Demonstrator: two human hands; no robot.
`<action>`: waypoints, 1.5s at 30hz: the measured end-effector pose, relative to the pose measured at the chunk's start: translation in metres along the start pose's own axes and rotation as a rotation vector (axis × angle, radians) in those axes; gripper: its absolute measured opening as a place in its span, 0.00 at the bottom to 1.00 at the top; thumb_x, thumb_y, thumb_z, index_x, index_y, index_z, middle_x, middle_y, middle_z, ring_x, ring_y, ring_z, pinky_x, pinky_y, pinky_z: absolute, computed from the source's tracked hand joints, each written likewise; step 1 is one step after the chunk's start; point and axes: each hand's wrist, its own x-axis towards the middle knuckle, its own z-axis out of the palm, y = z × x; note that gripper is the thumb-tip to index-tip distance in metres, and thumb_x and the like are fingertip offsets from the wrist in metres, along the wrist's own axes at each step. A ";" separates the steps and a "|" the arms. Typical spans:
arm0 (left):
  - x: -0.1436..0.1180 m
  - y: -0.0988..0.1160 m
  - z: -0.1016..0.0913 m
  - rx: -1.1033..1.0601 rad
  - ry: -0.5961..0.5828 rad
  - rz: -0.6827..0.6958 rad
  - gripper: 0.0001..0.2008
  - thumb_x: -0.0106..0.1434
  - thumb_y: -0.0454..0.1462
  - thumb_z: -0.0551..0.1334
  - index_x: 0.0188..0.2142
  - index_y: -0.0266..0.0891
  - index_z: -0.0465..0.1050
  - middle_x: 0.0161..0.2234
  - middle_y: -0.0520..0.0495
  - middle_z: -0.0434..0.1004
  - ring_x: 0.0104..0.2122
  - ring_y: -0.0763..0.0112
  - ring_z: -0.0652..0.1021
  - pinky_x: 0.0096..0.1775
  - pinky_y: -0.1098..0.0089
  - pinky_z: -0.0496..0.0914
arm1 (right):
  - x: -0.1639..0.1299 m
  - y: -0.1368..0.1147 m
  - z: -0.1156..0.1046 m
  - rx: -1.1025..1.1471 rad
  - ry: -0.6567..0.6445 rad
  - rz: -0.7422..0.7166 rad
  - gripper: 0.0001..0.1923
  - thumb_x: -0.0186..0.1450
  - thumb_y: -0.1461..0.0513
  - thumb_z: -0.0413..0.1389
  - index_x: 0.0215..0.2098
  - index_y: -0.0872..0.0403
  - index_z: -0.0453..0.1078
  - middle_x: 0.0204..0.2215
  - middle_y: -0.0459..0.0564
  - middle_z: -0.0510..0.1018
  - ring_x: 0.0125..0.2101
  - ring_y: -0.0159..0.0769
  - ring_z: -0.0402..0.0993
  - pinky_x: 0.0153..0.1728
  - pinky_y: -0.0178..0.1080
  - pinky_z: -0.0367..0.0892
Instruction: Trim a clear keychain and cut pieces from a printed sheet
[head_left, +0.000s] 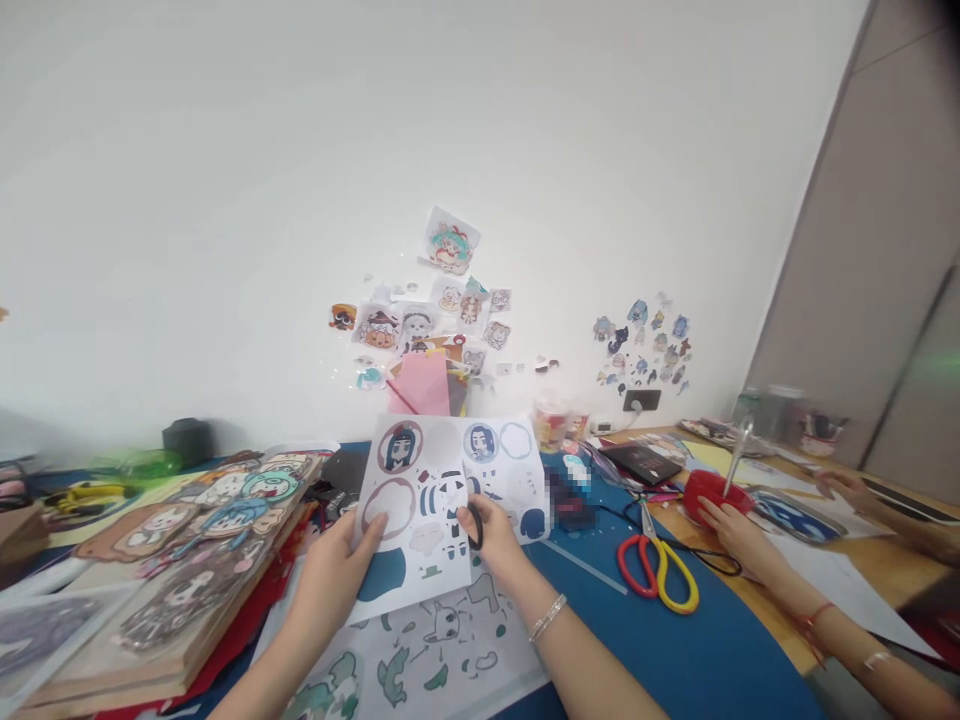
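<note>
White paper printed with cartoon faces and cut-out shapes, the sheet (450,500), is held up above the near middle of the table (675,650), tilted toward the camera. Its left edge is pinched by the left hand (337,570), thumb on the printed side beside a brown ring shape. The right hand (495,535) is closed through the black handles of small scissors (474,522), which are set against the sheet near its middle, just beside a striped printed figure; whether the blades are open cannot be told. The two hands are kept apart, one on each side of the sheet. A beaded bracelet (547,617) is worn on the right wrist.

Under the sheet, a second printed page (435,650) with grey and green shapes is laid flat on the blue mat. To the left, a stack of boards (187,560) topped with cartoon figures is spread along the table. To the right, red and yellow scissors (656,565) are lying on the mat, well apart from the held sheet. Farther right, a red cup (709,495) with a metal tool standing in it is touched by another person's hand (739,535); a second hand of that person (844,488) is resting farther off on the wooden part of the table. On the far wall (225,200), clusters of stickers (435,320) are stuck, and pink paper (420,385) is propped below them.
</note>
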 end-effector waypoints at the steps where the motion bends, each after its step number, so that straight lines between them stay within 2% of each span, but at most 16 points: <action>1: 0.000 0.000 0.000 0.017 0.010 0.006 0.19 0.55 0.51 0.51 0.32 0.40 0.69 0.31 0.47 0.78 0.32 0.62 0.76 0.31 0.71 0.67 | 0.001 0.002 0.001 -0.002 0.003 -0.001 0.22 0.53 0.47 0.57 0.35 0.57 0.70 0.27 0.50 0.76 0.31 0.42 0.73 0.30 0.37 0.66; 6: 0.001 -0.001 0.000 0.126 0.055 0.024 0.17 0.54 0.52 0.49 0.24 0.42 0.64 0.20 0.51 0.72 0.26 0.62 0.75 0.25 0.71 0.65 | 0.005 0.009 0.004 -0.023 0.032 -0.025 0.20 0.51 0.49 0.59 0.33 0.57 0.70 0.26 0.50 0.76 0.31 0.41 0.73 0.31 0.37 0.66; 9: 0.002 -0.003 0.002 0.166 0.088 0.042 0.16 0.53 0.52 0.50 0.21 0.43 0.60 0.16 0.52 0.69 0.23 0.64 0.74 0.23 0.72 0.64 | 0.006 0.010 0.005 -0.041 0.047 -0.047 0.19 0.51 0.51 0.60 0.33 0.57 0.69 0.26 0.49 0.75 0.29 0.38 0.72 0.29 0.36 0.66; 13: 0.001 -0.004 0.002 0.153 0.124 0.066 0.16 0.53 0.51 0.51 0.20 0.43 0.59 0.18 0.52 0.70 0.23 0.65 0.74 0.25 0.72 0.66 | 0.004 0.008 0.003 -0.081 0.074 -0.071 0.16 0.53 0.54 0.59 0.34 0.58 0.69 0.23 0.47 0.73 0.25 0.35 0.69 0.25 0.34 0.63; 19: 0.001 -0.004 -0.002 0.091 0.125 0.050 0.17 0.53 0.51 0.53 0.28 0.42 0.68 0.24 0.49 0.76 0.28 0.61 0.77 0.28 0.70 0.69 | -0.003 -0.011 0.000 -0.312 0.162 -0.138 0.14 0.52 0.57 0.59 0.36 0.55 0.71 0.17 0.41 0.64 0.19 0.29 0.57 0.19 0.31 0.54; 24: 0.003 -0.004 -0.008 0.081 0.132 -0.030 0.19 0.52 0.52 0.54 0.32 0.40 0.70 0.28 0.48 0.78 0.31 0.60 0.77 0.29 0.70 0.69 | -0.006 -0.024 0.006 -0.327 0.160 -0.149 0.16 0.53 0.56 0.58 0.39 0.53 0.70 0.20 0.44 0.66 0.21 0.31 0.59 0.20 0.32 0.56; 31: 0.002 -0.003 -0.011 0.147 0.155 -0.021 0.17 0.52 0.51 0.53 0.31 0.42 0.70 0.28 0.49 0.77 0.30 0.62 0.76 0.28 0.73 0.68 | -0.013 -0.032 0.008 -0.492 0.251 -0.245 0.16 0.52 0.55 0.60 0.37 0.54 0.71 0.18 0.44 0.65 0.20 0.32 0.58 0.21 0.33 0.56; 35: 0.002 -0.004 -0.011 0.188 0.161 -0.008 0.17 0.51 0.50 0.55 0.30 0.41 0.70 0.27 0.50 0.77 0.29 0.63 0.76 0.28 0.73 0.67 | -0.016 -0.032 0.007 -0.525 0.259 -0.284 0.18 0.52 0.53 0.59 0.38 0.54 0.71 0.20 0.46 0.68 0.22 0.34 0.62 0.22 0.33 0.58; 45: 0.003 -0.005 -0.010 0.184 0.153 -0.006 0.18 0.51 0.49 0.56 0.35 0.41 0.71 0.27 0.51 0.77 0.29 0.64 0.76 0.24 0.75 0.66 | -0.019 -0.035 0.007 -0.541 0.262 -0.337 0.18 0.52 0.53 0.59 0.38 0.54 0.72 0.22 0.47 0.73 0.23 0.35 0.67 0.24 0.34 0.61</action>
